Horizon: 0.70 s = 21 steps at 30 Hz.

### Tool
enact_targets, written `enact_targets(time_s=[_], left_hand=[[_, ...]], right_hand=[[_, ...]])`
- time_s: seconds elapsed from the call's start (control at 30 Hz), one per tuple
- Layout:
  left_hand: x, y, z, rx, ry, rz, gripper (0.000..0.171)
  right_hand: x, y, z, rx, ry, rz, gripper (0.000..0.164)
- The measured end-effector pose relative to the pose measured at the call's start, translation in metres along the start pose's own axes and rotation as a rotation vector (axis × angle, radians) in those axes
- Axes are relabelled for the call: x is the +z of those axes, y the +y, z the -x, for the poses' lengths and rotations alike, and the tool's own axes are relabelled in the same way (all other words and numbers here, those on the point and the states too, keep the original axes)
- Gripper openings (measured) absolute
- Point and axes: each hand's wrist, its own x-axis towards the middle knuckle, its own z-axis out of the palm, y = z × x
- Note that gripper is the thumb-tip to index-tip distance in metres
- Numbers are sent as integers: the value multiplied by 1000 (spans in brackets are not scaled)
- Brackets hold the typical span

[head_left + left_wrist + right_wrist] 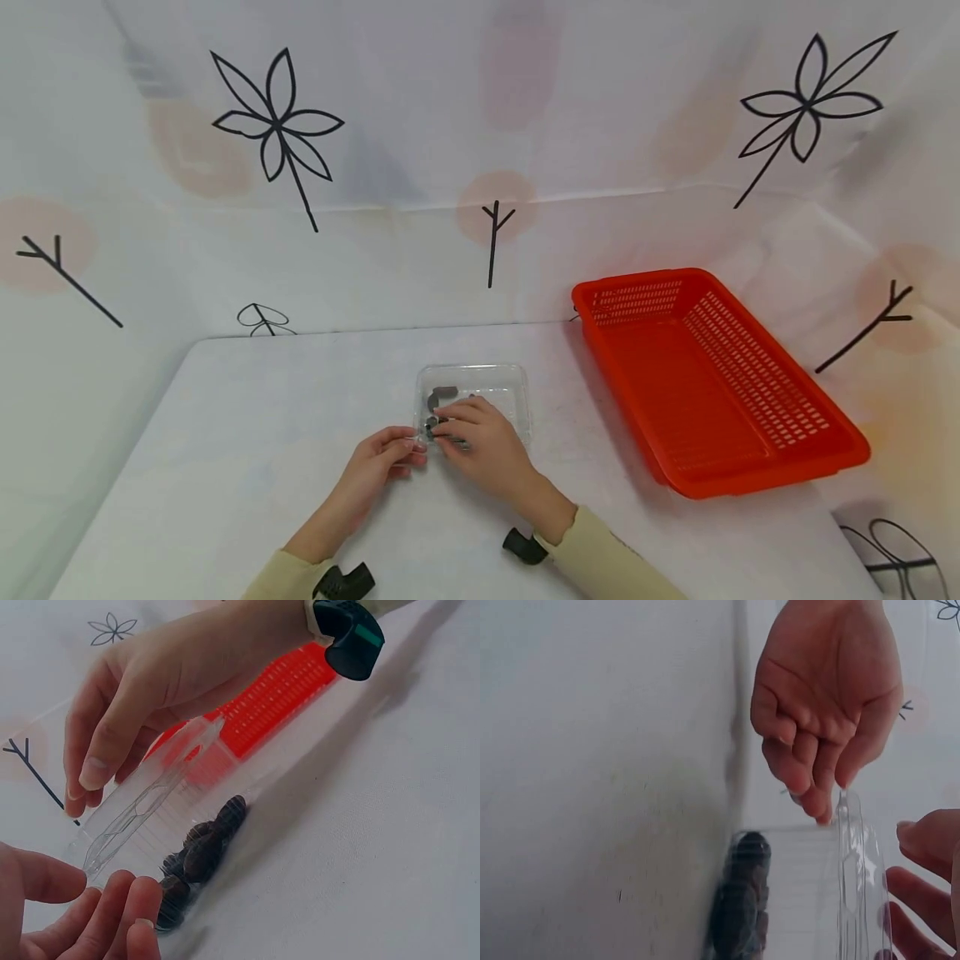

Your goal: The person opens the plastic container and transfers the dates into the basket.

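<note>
A clear plastic box [501, 400] stands on the white table, with several dark, rounded, pebble-like pieces [201, 855] lying on its bottom. My left hand [377, 462] pinches the box's near left corner at the rim, between thumb and fingers. Over the box's near side reaches my right hand [487, 446], fingers bent down past the rim, close above the pieces. Its thumb and fingers [919, 892] stand apart in the right wrist view, and nothing shows between them. In the head view this hand covers part of the box and some pieces.
A large red plastic basket [712, 400] with perforated walls stands to the right of the box. White cloth [420, 250] with drawn flowers and twigs hangs behind the table. Dark wrist-worn devices [525, 546] sit at both cuffs.
</note>
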Motion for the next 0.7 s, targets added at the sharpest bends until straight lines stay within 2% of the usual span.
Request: enact_targets(time_s=[0.1,0.27,0.7], left_hand=[[0,-1,1,4,-1,10,30],[-1,-1,2,5,-9,27,31],[-3,0,2,0,-11,58,32]], right_hand=[[6,-2,-2,-1,-3,-6,12],[15,-3,-4,-27,-22,57,8],[21,-6,-7,-33,-90,188,8]])
